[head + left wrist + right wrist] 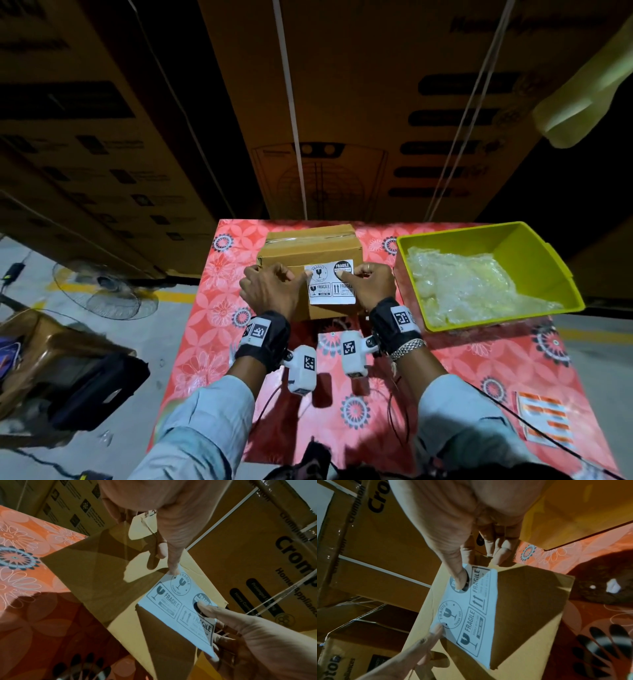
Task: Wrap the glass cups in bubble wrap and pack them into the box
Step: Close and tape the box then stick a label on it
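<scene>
Box [301, 246] on table [205, 308] — bin [527, 246] of bubble wrap [469, 284] at right

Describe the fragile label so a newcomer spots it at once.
On the red floral table, left of the yellow bin, stands a taped cardboard box. The label lies on its near face, under the thumbs of left hand and right hand. Unlike the brown cardboard, it is white with black FRAGILE marks.

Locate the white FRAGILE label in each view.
Head: label at centre, on the box front.
Left wrist: label right of centre.
Right wrist: label at centre.
Shared landmark: the black round badge under the right hand thumb.
</scene>
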A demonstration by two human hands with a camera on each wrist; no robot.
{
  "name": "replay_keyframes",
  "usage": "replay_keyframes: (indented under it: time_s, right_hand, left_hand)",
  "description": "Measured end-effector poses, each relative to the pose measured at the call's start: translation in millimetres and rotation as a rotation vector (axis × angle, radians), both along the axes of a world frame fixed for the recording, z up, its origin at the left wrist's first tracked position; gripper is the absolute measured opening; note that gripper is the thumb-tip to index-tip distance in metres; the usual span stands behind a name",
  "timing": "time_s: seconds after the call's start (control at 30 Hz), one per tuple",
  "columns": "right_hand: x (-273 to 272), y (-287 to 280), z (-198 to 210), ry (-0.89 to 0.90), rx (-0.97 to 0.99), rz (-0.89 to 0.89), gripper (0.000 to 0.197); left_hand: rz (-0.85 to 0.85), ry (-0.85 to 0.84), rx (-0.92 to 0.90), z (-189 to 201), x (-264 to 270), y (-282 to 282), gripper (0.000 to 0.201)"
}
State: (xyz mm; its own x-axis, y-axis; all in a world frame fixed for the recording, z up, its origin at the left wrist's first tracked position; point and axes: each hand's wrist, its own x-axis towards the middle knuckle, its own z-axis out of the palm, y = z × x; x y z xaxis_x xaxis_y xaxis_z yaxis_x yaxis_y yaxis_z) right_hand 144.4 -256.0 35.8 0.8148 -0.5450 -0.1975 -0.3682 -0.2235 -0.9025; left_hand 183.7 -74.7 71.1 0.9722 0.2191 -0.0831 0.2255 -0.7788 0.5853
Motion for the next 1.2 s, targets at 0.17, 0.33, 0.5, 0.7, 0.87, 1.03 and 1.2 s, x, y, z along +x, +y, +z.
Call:
replay_keyframes:
  time_s: [0.17, 0.33, 0.5, 0.7, 0.87, 1.03, 1.2]
  right_hand:
    - [6, 3, 1, 0.040, -0.159, -0.003, 0.035]
    - [8, 5, 3, 0.006, -0.354, 0.048, 0.037]
    - [9, 5, 2, 0.037, -0.509, 0.111, 0.037]
    - [9, 2, 7, 0.040, -0.581, 0.132, 0.042]
    - [14, -3, 16, -0.040, -0.479, 0.044, 0.067]
    - [20, -15, 4, -0.118, -0.343, 0.107, 0.052]
    - [20, -27, -5, -0.209, -0.189, 0.092, 0.033]
  left_hand:
    - [0.029, -0.002, 0.026, 1, 3, -3, 0.048]
    - [0.030, -0.155, -0.063, -7, 3, -1, 0.067]
    - [-0.024, -0.240, -0.040, -4, 8, 0, 0.112]
    - [-0.048, -0.150, 0.020, -2, 16, -9, 0.093]
    - [-0.064, -0.149, -0.054, -8, 17, -8, 0.088]
    - [-0.107, -0.180, -0.118, -16, 26, -1, 0.070]
    - [-0.120, -0.184, -0.202, -20, 32, 5, 0.057]
